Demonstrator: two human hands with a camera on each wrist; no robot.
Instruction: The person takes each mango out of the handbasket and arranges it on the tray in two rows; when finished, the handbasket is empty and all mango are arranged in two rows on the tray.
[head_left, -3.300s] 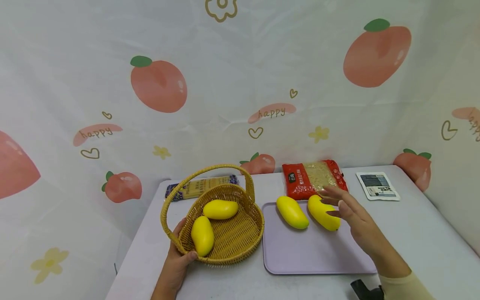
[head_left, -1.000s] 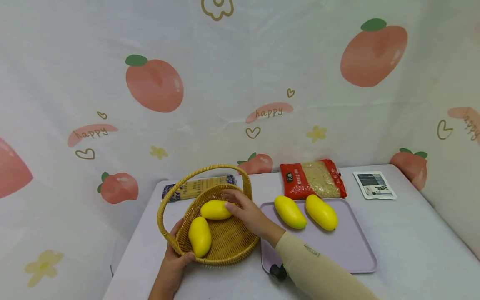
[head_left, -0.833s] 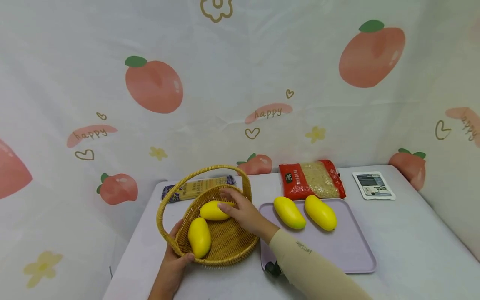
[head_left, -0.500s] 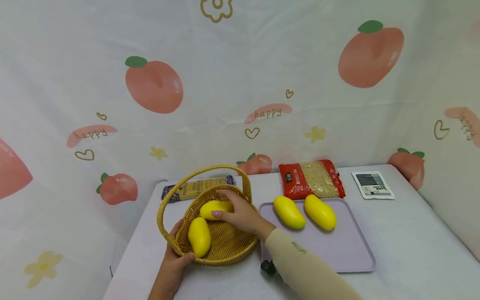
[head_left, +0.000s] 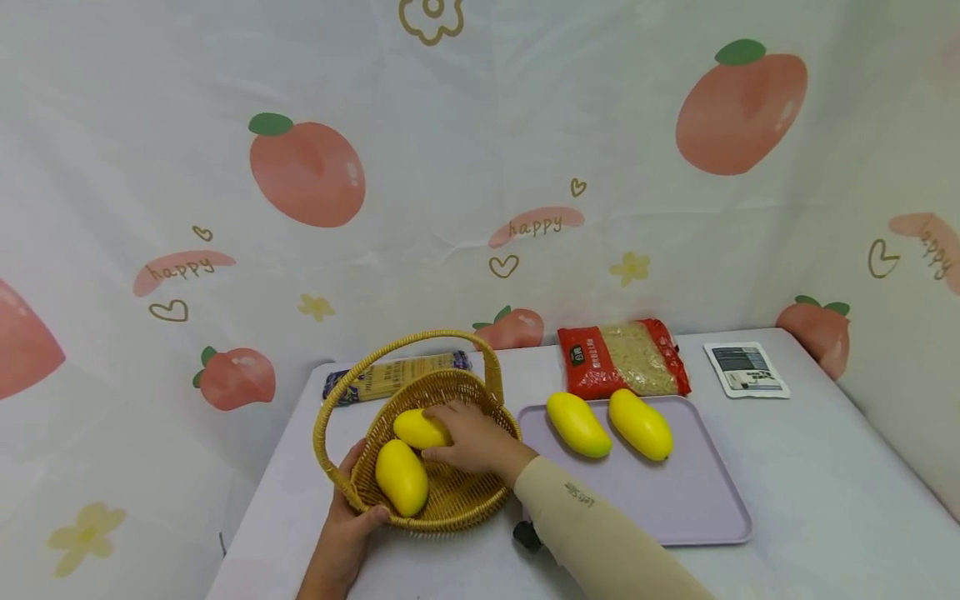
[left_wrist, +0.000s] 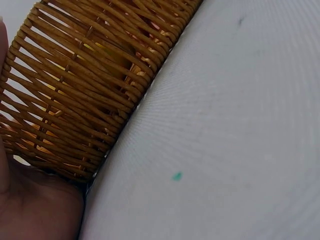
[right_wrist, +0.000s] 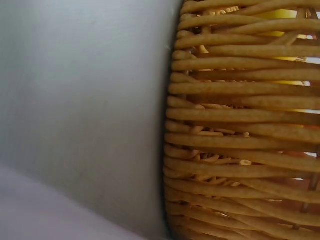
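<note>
Shifted leftward since the earlier frame: one smooth yellow mango (head_left: 415, 428), inside the golden wicker basket (head_left: 468, 500), its right end gripped by the right hand (head_left: 477, 443). Basket, one: contained two mangoes; the left hand (head_left: 345, 525) clasped its rim. Lilac tray (head_left: 637, 508), one: bore two more mangoes (head_left: 579, 425). Packets (head_left: 588, 362), three, lay farther back.

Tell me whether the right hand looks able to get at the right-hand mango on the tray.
Likely yes: the right-hand mango lies uncovered on the lilac tray. The right hand, though, seems to be gripping the rear mango in the wicker basket.
</note>
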